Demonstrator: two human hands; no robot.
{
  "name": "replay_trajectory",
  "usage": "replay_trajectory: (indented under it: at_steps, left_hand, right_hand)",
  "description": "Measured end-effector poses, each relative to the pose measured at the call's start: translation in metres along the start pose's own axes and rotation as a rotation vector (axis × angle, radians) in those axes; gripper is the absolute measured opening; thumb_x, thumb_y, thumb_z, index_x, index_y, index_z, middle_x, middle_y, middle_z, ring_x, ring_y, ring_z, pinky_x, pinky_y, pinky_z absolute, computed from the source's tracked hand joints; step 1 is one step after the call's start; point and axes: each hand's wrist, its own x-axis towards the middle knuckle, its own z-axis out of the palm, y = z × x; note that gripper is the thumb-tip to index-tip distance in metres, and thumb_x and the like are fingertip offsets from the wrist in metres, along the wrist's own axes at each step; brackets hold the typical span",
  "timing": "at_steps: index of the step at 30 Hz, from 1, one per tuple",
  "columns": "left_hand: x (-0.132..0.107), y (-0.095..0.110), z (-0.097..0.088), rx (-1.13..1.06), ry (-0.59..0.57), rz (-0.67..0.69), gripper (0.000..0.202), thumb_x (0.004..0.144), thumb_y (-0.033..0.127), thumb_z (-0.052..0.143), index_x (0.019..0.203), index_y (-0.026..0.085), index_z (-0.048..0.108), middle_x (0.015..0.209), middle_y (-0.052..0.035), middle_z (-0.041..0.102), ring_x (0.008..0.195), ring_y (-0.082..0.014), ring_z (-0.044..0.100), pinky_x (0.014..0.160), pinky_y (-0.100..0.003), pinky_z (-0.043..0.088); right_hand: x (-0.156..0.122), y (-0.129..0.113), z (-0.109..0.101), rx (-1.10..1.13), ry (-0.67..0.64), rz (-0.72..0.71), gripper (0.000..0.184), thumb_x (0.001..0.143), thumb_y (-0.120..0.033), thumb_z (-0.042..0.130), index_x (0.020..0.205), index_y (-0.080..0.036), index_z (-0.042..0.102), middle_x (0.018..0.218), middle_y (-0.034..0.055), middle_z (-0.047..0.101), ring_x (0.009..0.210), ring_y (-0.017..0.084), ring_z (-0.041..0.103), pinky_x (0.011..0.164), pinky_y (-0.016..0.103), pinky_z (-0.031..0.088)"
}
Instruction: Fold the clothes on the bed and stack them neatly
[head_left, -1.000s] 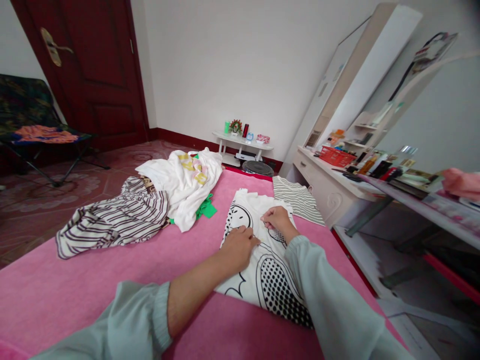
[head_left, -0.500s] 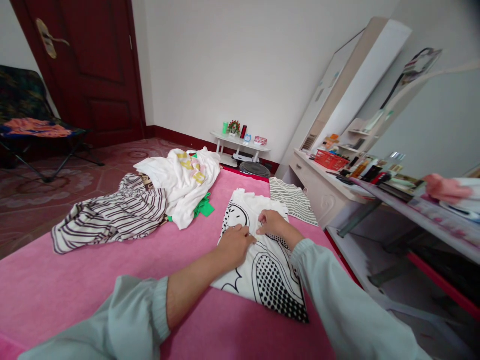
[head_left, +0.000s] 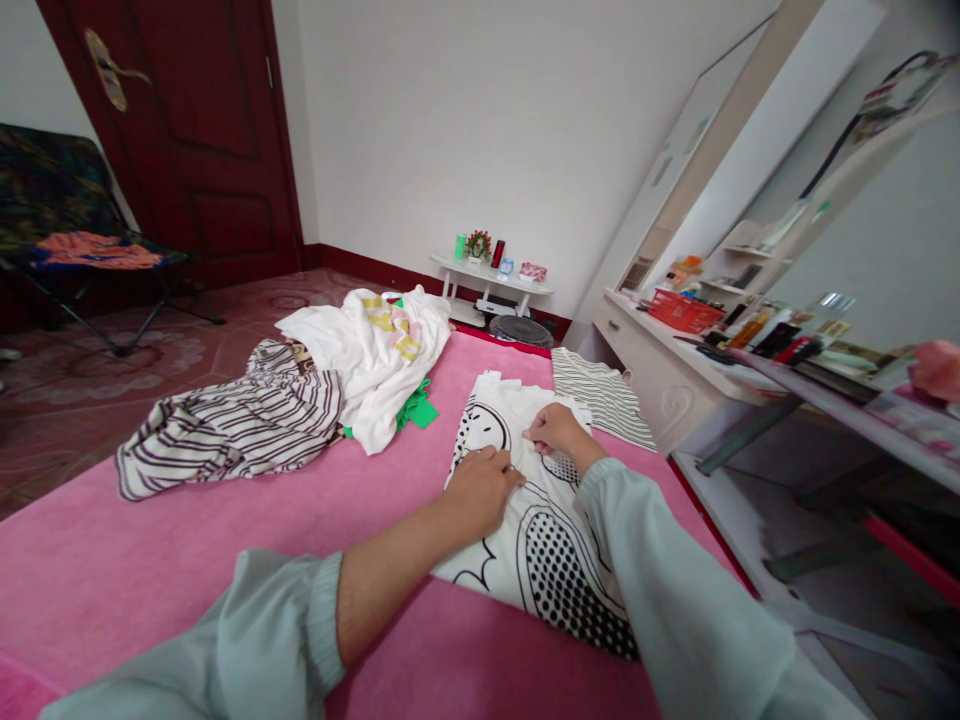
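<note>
A white shirt (head_left: 495, 560) with black dots and cartoon line print lies folded lengthwise on the pink bedspread (head_left: 390, 500). My left hand (head_left: 482, 492) rests on its left middle, fingers curled and pressed onto the cloth. Slightly farther up and to the right, my right hand (head_left: 555, 430) pinches the fabric between thumb and fingers. The shirt's upper end points away from me, and my right sleeve covers part of its right edge. Just beyond it lies a striped garment (head_left: 600, 395), spread flat.
To the left are a heaped white garment (head_left: 390, 350) with coloured print, a green cloth (head_left: 418, 405) and crumpled striped clothing (head_left: 240, 425). A dressing table (head_left: 645, 360) with a red basket (head_left: 684, 311) flanks the bed on the right. A folding chair (head_left: 97, 250) stands left.
My right hand's fingers have drawn closer together on the shirt, and the hand has lifted slightly. My left hand stays at nearly the same spot. The view has shifted a little.
</note>
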Motion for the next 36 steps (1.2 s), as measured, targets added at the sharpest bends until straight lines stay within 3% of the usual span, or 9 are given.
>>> replay_trajectory:
  at_steps: [5,8,13,17,20,24,27,32,36]
  left_hand:
    - [-0.001,0.001,-0.001,0.005,-0.002,-0.002,0.035,0.087,0.018,0.045,0.117,0.025,0.062,0.102,-0.0083,0.058,0.099,-0.0234,0.049,0.085,-0.038,0.042]
    - [-0.003,0.001,-0.001,0.004,-0.001,0.001,0.037,0.087,0.017,0.045,0.118,0.026,0.062,0.102,-0.0081,0.058,0.099,-0.0229,0.05,0.085,-0.037,0.043]
    - [-0.002,-0.006,-0.004,-0.084,0.002,0.004,0.038,0.085,0.016,0.047,0.114,0.03,0.066,0.098,-0.006,0.063,0.096,-0.0214,0.055,0.083,-0.033,0.045]
    - [-0.001,-0.027,-0.019,-0.156,0.062,-0.255,0.032,0.084,0.019,0.047,0.104,0.029,0.07,0.103,-0.0024,0.069,0.095,-0.0197,0.061,0.08,-0.029,0.046]
    - [-0.003,-0.045,-0.036,-0.062,0.138,-0.519,0.03,0.084,0.025,0.046,0.102,0.023,0.07,0.1,-0.0072,0.07,0.094,-0.0226,0.064,0.078,-0.03,0.047]
    - [-0.006,-0.06,-0.051,-0.012,-0.004,-0.67,0.032,0.082,0.038,0.048,0.088,0.015,0.07,0.089,-0.0133,0.07,0.086,-0.0251,0.066,0.071,-0.03,0.048]
    - [-0.007,-0.061,-0.054,-0.05,-0.134,-0.639,0.042,0.079,0.051,0.05,0.081,0.014,0.069,0.081,-0.0133,0.07,0.079,-0.0247,0.066,0.064,-0.029,0.047]
    - [-0.01,-0.053,-0.056,-0.108,-0.266,-0.547,0.047,0.065,0.063,0.061,0.066,0.017,0.066,0.067,-0.0095,0.067,0.071,-0.0242,0.065,0.06,-0.027,0.045]
    - [-0.012,-0.048,-0.056,-0.111,-0.292,-0.461,0.027,0.059,0.045,0.07,0.058,0.019,0.062,0.06,-0.0032,0.064,0.064,-0.0204,0.062,0.056,-0.025,0.041]
  right_hand:
    - [-0.006,0.009,0.012,0.066,0.207,-0.053,0.012,0.077,-0.021,0.062,0.067,-0.017,0.056,0.048,-0.002,0.056,0.044,0.009,0.051,0.049,0.019,0.041]
    - [-0.016,0.01,0.01,0.121,0.206,-0.073,0.002,0.075,-0.016,0.06,0.076,-0.016,0.059,0.055,-0.0016,0.059,0.05,0.01,0.055,0.052,0.019,0.043]
    - [-0.049,0.028,-0.003,0.364,0.238,-0.097,0.023,0.076,-0.024,0.058,0.098,-0.014,0.059,0.082,0.0049,0.069,0.07,0.015,0.066,0.064,0.023,0.051]
    - [-0.084,0.058,-0.011,0.167,0.527,-0.051,0.023,0.076,-0.027,0.055,0.094,-0.015,0.063,0.092,0.0085,0.069,0.085,0.02,0.065,0.078,0.029,0.05]
    - [-0.106,0.076,-0.018,-0.139,0.615,0.067,0.029,0.08,-0.035,0.053,0.099,-0.017,0.065,0.1,0.0103,0.069,0.09,0.022,0.065,0.077,0.03,0.048]
    - [-0.12,0.08,-0.031,-0.391,0.453,0.281,0.047,0.076,-0.063,0.053,0.082,-0.019,0.068,0.087,0.015,0.07,0.08,0.027,0.066,0.062,0.032,0.045]
    - [-0.123,0.073,-0.038,-0.406,0.287,0.276,0.057,0.072,-0.073,0.049,0.065,-0.019,0.064,0.074,0.0132,0.069,0.07,0.026,0.065,0.056,0.031,0.042]
    - [-0.125,0.06,-0.037,-0.37,0.225,0.174,0.038,0.069,-0.058,0.062,0.065,-0.02,0.06,0.068,0.0066,0.066,0.063,0.022,0.062,0.051,0.026,0.035]
    - [-0.123,0.057,-0.032,-0.373,0.31,0.156,0.022,0.07,-0.04,0.061,0.062,-0.02,0.056,0.064,0.0031,0.063,0.063,0.019,0.06,0.051,0.024,0.033]
